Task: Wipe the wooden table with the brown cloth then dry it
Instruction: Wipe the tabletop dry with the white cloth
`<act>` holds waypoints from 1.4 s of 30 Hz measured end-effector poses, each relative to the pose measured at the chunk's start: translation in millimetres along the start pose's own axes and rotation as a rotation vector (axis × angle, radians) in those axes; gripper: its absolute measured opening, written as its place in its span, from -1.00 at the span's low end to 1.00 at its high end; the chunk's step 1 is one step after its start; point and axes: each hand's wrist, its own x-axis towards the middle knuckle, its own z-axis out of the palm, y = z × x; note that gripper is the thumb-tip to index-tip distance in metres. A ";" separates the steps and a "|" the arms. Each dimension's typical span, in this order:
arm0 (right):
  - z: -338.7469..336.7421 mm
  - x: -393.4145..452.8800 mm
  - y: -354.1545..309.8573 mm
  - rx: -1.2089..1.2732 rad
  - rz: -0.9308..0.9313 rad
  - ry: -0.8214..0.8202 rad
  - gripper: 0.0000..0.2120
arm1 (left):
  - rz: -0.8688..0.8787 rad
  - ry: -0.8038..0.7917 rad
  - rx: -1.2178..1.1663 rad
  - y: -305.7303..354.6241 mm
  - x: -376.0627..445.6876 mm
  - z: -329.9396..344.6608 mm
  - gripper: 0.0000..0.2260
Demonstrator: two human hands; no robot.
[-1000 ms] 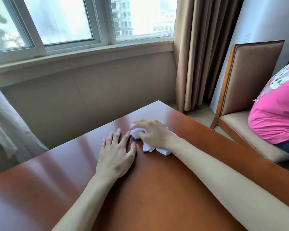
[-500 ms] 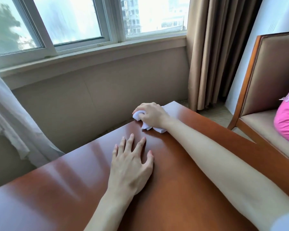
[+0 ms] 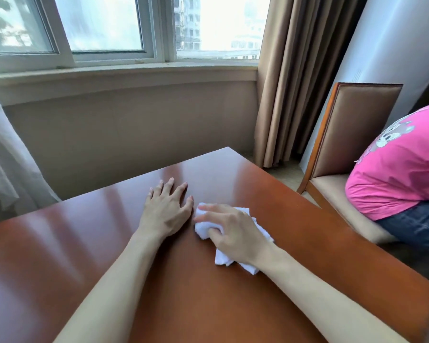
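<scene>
From the head view, the right hand [image 3: 233, 233] grips a bunched white cloth [image 3: 206, 229] against the wooden table [image 3: 307, 219], just beside the left hand [image 3: 166, 211], which lies flat with fingers spread. Likely the drying stage, partway through; no brown cloth is visible. There are no containers in sight.

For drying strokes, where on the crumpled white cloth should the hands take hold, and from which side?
From above, on the bunched middle of the crumpled white cloth, as the right hand grips it now: it lies low on the glossy wooden table, loose corners trailing toward the wrist.
</scene>
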 end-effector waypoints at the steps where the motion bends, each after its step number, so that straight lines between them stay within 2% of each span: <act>1: -2.5 -11.9 -2.6 0.021 -0.003 -0.014 -0.54 | 0.002 -0.006 0.002 -0.1 -0.4 0.6 -0.46; 5: -20.4 7.7 25.5 0.010 0.115 0.026 -0.52 | 0.010 -0.012 0.009 1.6 -2.9 1.4 -0.46; 10: -36.5 102.9 104.7 -0.100 0.394 0.253 -0.71 | 0.013 0.027 -0.009 0.5 -2.5 0.7 -0.47; 14: -26.2 178.0 141.2 -0.206 0.527 0.342 -0.70 | -0.004 0.050 -0.025 2.5 1.2 -0.5 -0.35; 17: -11.3 201.5 134.0 -0.238 0.519 0.337 -0.66 | -0.006 0.058 -0.026 1.8 3.7 1.5 -0.35; 19: -1.1 192.1 111.7 -0.209 0.460 0.295 -0.70 | -0.005 0.054 -0.028 -0.1 3.4 2.6 -0.40; 23: 15.2 127.1 38.9 -0.083 0.242 0.150 -0.70 | -0.006 0.040 -0.049 -1.4 2.9 -0.6 -0.49; 27: 11.7 51.1 -4.8 0.010 0.170 0.130 -0.60 | 0.000 0.023 -0.077 -0.1 -2.5 -4.1 -0.53; 31: -12.6 34.7 21.4 0.005 0.250 0.118 -0.64 | 0.021 0.012 -0.048 0.4 -6.9 -3.2 -0.52; 33: -26.2 51.4 54.0 -0.044 0.359 0.185 -0.72 | 0.027 0.022 -0.043 0.4 -6.3 -2.7 -0.52; 36: -41.6 87.5 101.8 -0.095 0.524 0.315 -0.68 | 0.033 0.034 -0.042 -0.2 -4.7 -0.7 -0.51; 42: -46.0 158.6 145.4 -0.184 0.608 0.368 -0.72 | 0.023 0.036 0.023 -3.7 3.0 4.9 -0.47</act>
